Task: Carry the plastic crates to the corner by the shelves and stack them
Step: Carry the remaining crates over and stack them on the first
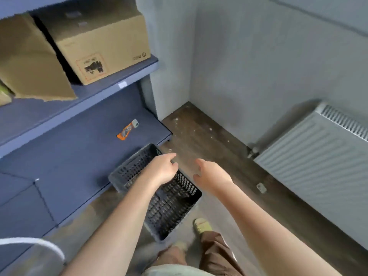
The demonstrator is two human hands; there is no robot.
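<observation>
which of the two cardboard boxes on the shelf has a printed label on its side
The right-hand cardboard box, nearest the wall corner: it shows a red-framed black label. The left box shows plain cardboard.

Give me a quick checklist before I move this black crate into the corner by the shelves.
1. Left hand at the black perforated plastic crate: ok; whether it grips the rim: cannot tell.
2. Right hand on the crate: not ok, open and off it.
3. Dark wooden corner floor free of obstacles: ok, only specks.
4. Crate empty: ok.
5. Small grey object out of the path: ok, near the white radiator.
</observation>
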